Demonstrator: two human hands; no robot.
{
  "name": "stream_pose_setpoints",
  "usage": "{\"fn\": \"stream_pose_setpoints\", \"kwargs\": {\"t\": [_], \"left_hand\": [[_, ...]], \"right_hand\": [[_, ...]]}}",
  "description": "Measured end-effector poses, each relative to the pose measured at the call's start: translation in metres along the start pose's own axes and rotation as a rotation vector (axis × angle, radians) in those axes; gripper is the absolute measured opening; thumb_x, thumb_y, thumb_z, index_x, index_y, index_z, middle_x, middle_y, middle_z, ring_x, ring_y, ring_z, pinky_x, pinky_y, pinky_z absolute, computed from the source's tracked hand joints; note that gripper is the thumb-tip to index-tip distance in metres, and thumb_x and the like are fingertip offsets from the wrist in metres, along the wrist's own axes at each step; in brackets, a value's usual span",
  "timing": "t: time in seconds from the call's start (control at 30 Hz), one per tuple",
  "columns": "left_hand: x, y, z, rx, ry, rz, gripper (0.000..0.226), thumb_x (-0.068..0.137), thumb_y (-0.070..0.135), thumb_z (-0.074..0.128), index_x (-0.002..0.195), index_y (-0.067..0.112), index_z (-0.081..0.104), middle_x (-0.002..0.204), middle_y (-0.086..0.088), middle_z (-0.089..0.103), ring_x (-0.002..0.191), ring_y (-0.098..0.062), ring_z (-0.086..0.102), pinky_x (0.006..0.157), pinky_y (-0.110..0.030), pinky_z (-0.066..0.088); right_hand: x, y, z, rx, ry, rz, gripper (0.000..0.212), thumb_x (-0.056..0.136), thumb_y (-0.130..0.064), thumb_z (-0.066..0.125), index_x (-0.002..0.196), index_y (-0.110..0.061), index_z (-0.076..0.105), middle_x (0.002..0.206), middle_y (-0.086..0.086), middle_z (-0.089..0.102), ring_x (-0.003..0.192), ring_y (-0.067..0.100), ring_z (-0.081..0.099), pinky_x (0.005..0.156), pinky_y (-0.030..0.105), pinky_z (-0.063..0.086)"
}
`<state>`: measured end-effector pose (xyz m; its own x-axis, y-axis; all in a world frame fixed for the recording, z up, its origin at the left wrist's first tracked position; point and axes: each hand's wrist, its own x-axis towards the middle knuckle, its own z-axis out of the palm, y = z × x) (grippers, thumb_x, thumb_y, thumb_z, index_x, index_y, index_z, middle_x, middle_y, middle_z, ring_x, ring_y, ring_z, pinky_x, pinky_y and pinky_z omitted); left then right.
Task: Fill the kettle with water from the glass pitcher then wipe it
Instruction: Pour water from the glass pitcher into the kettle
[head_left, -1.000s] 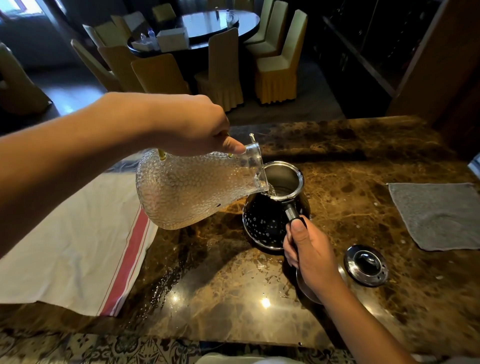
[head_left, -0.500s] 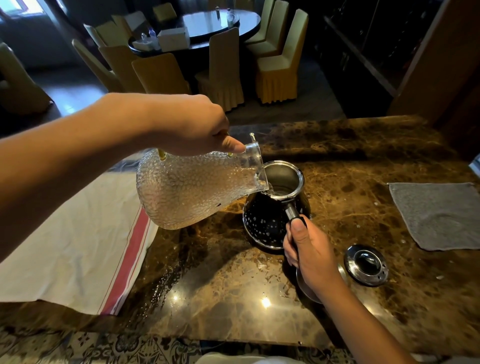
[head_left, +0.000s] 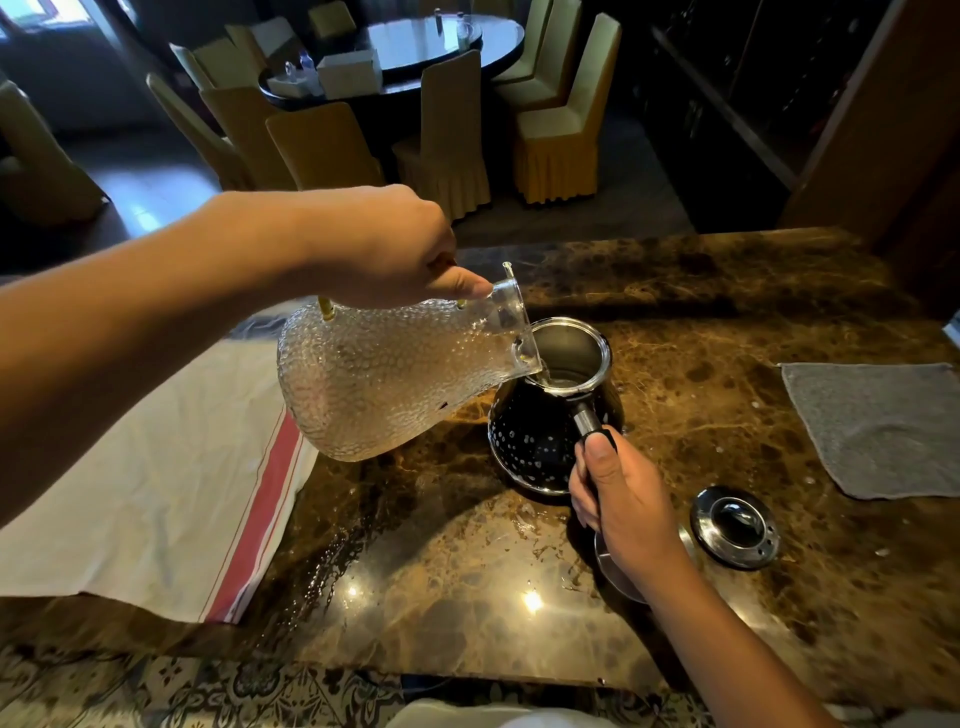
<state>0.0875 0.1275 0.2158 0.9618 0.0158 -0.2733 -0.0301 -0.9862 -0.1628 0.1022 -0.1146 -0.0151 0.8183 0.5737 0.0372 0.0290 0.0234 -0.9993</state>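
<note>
A textured glass pitcher (head_left: 384, 379) is tipped on its side above the marble counter (head_left: 467, 571), its lip over the open mouth of a shiny dark metal kettle (head_left: 540, 431). Water runs from the lip into the kettle. My left hand (head_left: 384, 249) grips the pitcher's handle from above, thumb along the neck. Nearer to me, my right hand (head_left: 618, 499) holds the kettle's black handle, thumb on top. The kettle's round metal lid (head_left: 735, 526) lies on the counter to the right. A grey cloth (head_left: 878, 426) lies flat at the right edge.
A white towel with red stripes (head_left: 156, 478) covers the counter's left part. Water shines on the marble between towel and kettle. Beyond the counter stand a dark round dining table (head_left: 441, 44) and several yellow-covered chairs.
The pitcher is still tilted over the kettle and pouring, with both hands in the same grips. Nothing else has visibly moved.
</note>
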Motion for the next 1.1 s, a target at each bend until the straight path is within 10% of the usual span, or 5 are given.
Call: {"fn": "stream_pose_setpoints", "kwargs": {"t": [0.6,0.8,1.1], "left_hand": [[-0.004,-0.003,0.016,-0.178,0.062,-0.099,0.061,0.079,0.078,0.034,0.074,0.022,0.057,0.069,-0.005,0.063,0.059,-0.019,0.058,0.055,-0.029,0.040],[-0.018,-0.025,0.040,-0.491,0.092,-0.118,0.067,0.084,0.075,0.046,0.082,0.013,0.070,0.073,-0.012,0.066,0.065,-0.025,0.063,0.065,-0.045,0.052],[-0.041,-0.044,0.118,-1.333,0.266,-0.245,0.055,0.094,0.052,0.055,0.076,0.000,0.050,0.053,0.008,0.026,0.044,-0.008,0.020,0.043,-0.018,0.021]], "right_hand": [[-0.002,-0.001,0.001,-0.009,0.019,0.010,0.079,0.086,-0.084,0.047,0.079,-0.005,0.048,0.054,-0.001,0.046,0.051,0.023,0.039,0.049,0.036,0.033],[-0.002,-0.002,0.000,0.003,0.009,0.013,0.082,0.086,-0.084,0.048,0.081,-0.002,0.048,0.056,0.001,0.047,0.051,0.022,0.038,0.050,0.036,0.032],[-0.002,-0.001,-0.001,-0.010,-0.003,0.013,0.078,0.088,-0.082,0.047,0.082,-0.005,0.049,0.057,0.002,0.048,0.052,0.025,0.040,0.054,0.047,0.034]]}}
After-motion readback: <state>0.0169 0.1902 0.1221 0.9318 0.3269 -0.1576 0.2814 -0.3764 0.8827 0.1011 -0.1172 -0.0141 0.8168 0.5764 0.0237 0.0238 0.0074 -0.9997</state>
